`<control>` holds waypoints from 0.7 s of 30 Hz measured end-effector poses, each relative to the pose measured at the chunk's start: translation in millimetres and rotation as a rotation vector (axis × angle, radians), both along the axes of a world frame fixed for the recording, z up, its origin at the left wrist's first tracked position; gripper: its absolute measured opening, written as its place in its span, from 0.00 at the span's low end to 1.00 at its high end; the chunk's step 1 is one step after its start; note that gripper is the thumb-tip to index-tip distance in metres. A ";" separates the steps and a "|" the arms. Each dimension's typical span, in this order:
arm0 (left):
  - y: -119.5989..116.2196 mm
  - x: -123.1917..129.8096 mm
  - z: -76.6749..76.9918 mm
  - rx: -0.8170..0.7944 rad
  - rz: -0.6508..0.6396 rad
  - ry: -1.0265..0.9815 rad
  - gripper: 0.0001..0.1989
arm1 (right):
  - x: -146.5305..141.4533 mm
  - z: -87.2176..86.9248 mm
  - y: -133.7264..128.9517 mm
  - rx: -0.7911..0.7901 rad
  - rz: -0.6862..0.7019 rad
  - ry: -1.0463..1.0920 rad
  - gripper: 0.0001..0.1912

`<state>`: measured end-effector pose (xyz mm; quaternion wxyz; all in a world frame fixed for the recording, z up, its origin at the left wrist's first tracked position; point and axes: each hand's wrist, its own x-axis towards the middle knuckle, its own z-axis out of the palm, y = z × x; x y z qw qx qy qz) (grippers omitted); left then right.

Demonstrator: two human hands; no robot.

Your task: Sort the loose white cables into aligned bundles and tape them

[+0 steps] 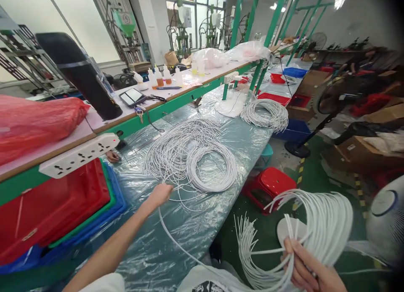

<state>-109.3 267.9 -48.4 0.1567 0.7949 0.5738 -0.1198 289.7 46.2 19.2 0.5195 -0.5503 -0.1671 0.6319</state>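
My left hand is closed on a white cable at the near edge of a loose, tangled heap of white cables. From below that hand the cable curves down across the table toward my lap. A neat coil of white cable lies against the right side of the heap. Off the table's right side, my right hand grips a thick looped bundle of white cables. The bundle's cut ends fan out to the left of my fingers.
Another cable coil lies farther along the film-covered table. A shelf with a power strip, dropper bottles and a phone-like device runs along the left. Another person's hand shows beneath it. Red stool stands right.
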 end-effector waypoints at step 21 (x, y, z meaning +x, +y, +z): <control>-147.5 206.4 111.7 -0.121 -0.038 -1.150 0.12 | -69.4 19.7 31.1 0.313 -0.280 0.136 0.21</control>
